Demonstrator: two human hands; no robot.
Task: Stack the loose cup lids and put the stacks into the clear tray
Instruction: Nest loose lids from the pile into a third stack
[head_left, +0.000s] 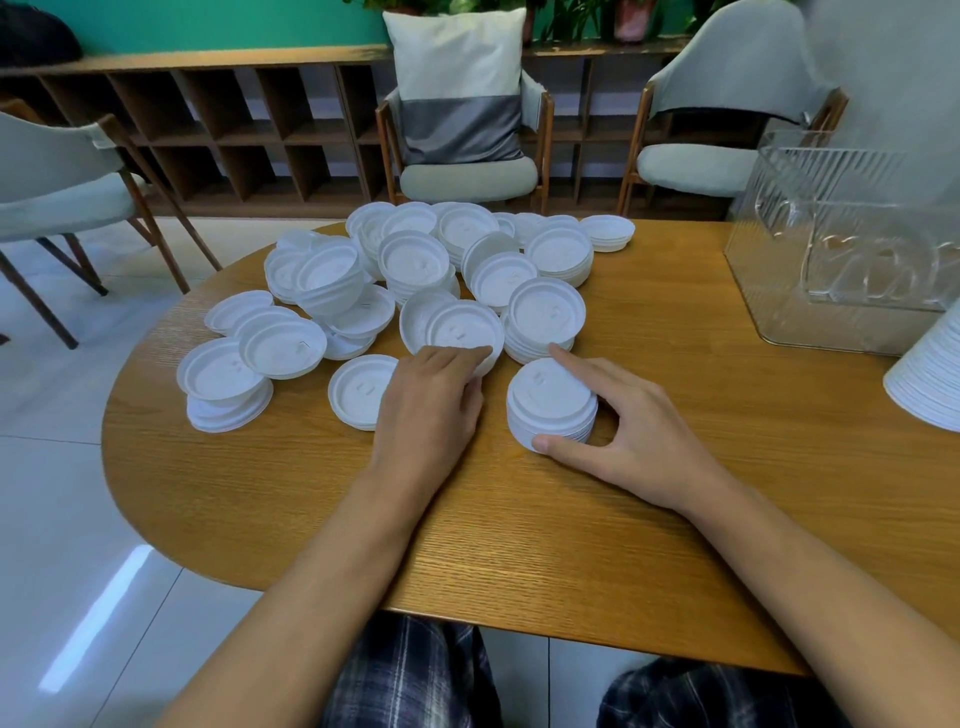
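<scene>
While the right hand (623, 431) clasps the short stack of white plastic lids (550, 405) by its sides, the left hand (431, 400) touches a loose white lid (457, 332), hold unclear. Probably light, slippery.

White lids (415, 270) lie on a wood-grain brown table (519, 545); the tray (779, 270) is clear and ribbed; the trousers (410, 675) are dark plaid.

Lids (415, 270) left; tray (852, 244) right.

Right hand (640, 437) holds lid stack (549, 401); left hand (427, 406) grips loose lid (462, 327).
</scene>
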